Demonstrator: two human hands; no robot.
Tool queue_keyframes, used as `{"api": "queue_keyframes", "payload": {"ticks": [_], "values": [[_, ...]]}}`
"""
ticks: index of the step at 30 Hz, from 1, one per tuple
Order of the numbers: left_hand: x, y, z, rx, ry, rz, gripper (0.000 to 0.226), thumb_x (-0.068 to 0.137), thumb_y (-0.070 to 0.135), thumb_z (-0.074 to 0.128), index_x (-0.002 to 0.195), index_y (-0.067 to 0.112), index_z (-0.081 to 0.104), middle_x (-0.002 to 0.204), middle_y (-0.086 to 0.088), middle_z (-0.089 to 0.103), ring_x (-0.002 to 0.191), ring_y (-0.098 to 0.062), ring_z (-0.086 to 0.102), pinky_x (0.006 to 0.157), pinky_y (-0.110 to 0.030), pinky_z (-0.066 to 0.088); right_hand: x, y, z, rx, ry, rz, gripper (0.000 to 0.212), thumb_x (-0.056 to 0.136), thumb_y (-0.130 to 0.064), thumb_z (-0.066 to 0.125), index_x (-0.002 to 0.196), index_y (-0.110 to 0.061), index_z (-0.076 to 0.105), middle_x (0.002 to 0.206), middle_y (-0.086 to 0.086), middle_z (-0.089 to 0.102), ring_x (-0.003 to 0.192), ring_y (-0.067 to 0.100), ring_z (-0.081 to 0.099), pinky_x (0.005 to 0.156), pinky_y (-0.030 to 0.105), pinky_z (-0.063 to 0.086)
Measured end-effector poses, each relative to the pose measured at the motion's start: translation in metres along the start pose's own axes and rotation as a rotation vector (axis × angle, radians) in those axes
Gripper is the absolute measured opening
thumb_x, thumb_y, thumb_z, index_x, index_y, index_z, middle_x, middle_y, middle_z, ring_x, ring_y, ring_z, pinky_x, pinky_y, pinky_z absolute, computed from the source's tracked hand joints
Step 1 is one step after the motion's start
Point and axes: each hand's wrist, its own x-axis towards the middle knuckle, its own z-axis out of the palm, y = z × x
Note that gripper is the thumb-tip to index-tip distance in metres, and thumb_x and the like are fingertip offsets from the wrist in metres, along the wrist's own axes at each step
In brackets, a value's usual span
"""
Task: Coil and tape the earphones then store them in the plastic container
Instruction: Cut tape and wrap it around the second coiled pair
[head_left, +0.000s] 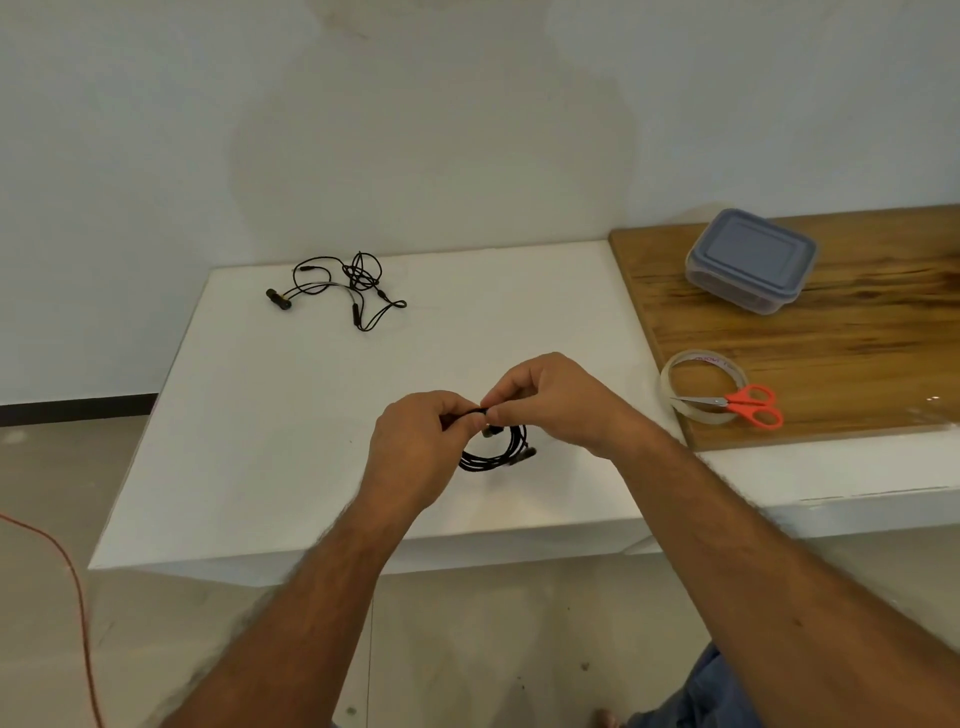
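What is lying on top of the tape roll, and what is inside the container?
Red-handled scissors lie across the tape roll, blades pointing left over its hole. The container has its lid on; the lid and cloudy walls hide whatever is inside, so that cannot be told.

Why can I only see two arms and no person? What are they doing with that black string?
The camera sits on the person's head, looking down, so you see only their arms. The left hand and right hand both pinch a coiled earphone cable above the white table. Another tangled pair of earphones lies farther back. On the wooden board sit a closed plastic container, a tape roll and red-handled scissors, resting on the roll.
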Motion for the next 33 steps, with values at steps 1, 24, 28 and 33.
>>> {"api": "queue_keyframes", "payload": {"ticks": [1,24,28,33], "values": [[0.0,0.0,-0.001,-0.001,0.0,0.002,0.011,0.091,0.032,0.064,0.084,0.032,0.073,0.073,0.018,0.065,0.072,-0.002,0.059,0.058,-0.013,0.038,0.0,0.0,-0.001,0.006,0.008,0.005,0.01,0.083,-0.004,0.072,0.093,-0.002,0.076,0.08,0.009,0.075,0.066,0.002,0.068,0.065,0.012,0.048],[0.021,-0.017,0.008,-0.367,-0.007,-0.08,0.011,0.091,0.02,0.062,0.089,0.021,0.073,0.073,0.009,0.069,0.061,0.003,0.062,0.061,-0.014,0.044,0.013,0.012,0.004,-0.143,0.159,-0.075,0.009,0.079,-0.012,0.074,0.084,-0.019,0.076,0.079,-0.002,0.075,0.083,0.018,0.073,0.078,0.034,0.057],[0.026,-0.02,0.01,-0.382,-0.003,-0.067,0.013,0.091,0.021,0.061,0.093,0.024,0.073,0.082,0.009,0.072,0.067,-0.004,0.066,0.069,-0.023,0.051,0.016,0.015,0.009,-0.156,0.24,-0.071,0.007,0.08,-0.013,0.071,0.081,-0.019,0.076,0.075,-0.007,0.075,0.078,0.012,0.071,0.075,0.035,0.056],[0.033,-0.025,0.015,-0.341,0.008,-0.058,0.026,0.096,0.022,0.052,0.115,0.021,0.071,0.092,0.008,0.071,0.081,-0.011,0.067,0.079,-0.025,0.051,0.019,0.017,0.02,-0.144,0.356,-0.069,0.009,0.08,-0.012,0.068,0.078,-0.018,0.074,0.069,-0.01,0.073,0.073,0.004,0.072,0.074,0.032,0.057]]}}
